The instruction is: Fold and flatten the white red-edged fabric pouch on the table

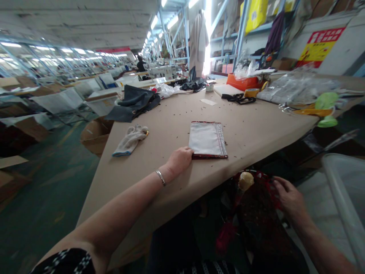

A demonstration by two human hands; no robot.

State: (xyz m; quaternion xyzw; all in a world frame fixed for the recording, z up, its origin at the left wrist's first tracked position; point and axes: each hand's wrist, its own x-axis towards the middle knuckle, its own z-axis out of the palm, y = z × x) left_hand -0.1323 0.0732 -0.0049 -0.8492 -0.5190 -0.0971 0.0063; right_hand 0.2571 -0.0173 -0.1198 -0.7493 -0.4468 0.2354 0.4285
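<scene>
A flat, pale fabric panel (207,139) with dark red edging lies near the front edge of the desk (256,125). It looks light and limp, easiest pinched at a corner. The left hand (179,160) rests open on its near corner. The right hand (289,196), fingers loosely spread, touches dark red cloth (256,217), possibly in the lap.

One view only — a head-worn camera looking forward and down over the near edge of a long table (251,133), close above the person's own arms. It faces along the workshop, shelving (228,30) far right, floor (42,198) near left — no second view shares the scene.
</scene>
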